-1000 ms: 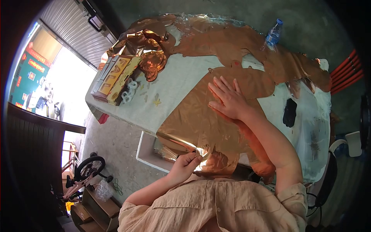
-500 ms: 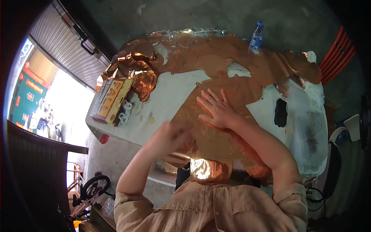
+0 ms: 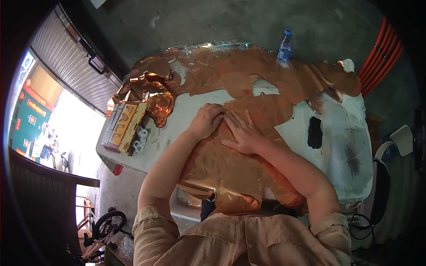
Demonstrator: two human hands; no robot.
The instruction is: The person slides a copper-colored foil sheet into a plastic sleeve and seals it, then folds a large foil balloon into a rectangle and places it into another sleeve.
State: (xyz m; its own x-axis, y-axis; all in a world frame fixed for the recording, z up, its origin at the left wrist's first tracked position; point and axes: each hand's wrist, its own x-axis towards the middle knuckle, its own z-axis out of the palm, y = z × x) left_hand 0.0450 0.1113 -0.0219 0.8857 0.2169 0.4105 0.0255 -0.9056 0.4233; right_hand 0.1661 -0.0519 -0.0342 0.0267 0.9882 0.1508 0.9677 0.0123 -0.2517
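Note:
A flat copper-coloured foil sheet (image 3: 235, 170), shaped like an uninflated foil balloon, lies over the near part of the table and hangs down toward my lap. My right hand (image 3: 245, 136) rests flat on it with the fingers spread. Beside it, my left hand (image 3: 207, 120) has its fingers curled together at the sheet's upper left edge, close to my right fingertips. What sits under those left fingertips is partly hidden. More copper foil (image 3: 239, 71) stretches across the far side of the table, with a crumpled shiny piece (image 3: 160, 104) at the left.
A white-covered table (image 3: 186, 104) carries a yellow and grey box (image 3: 123, 127), white rings (image 3: 140, 139), a black object (image 3: 315, 133) and a blue-capped bottle (image 3: 285, 48). Orange pipes (image 3: 380, 57) stand at the right. A small-wheeled bike (image 3: 108, 226) stands at lower left.
My left hand has moved up and forward to the foil's edge beside my right hand. My right hand stays flat on the foil. The view has shifted slightly.

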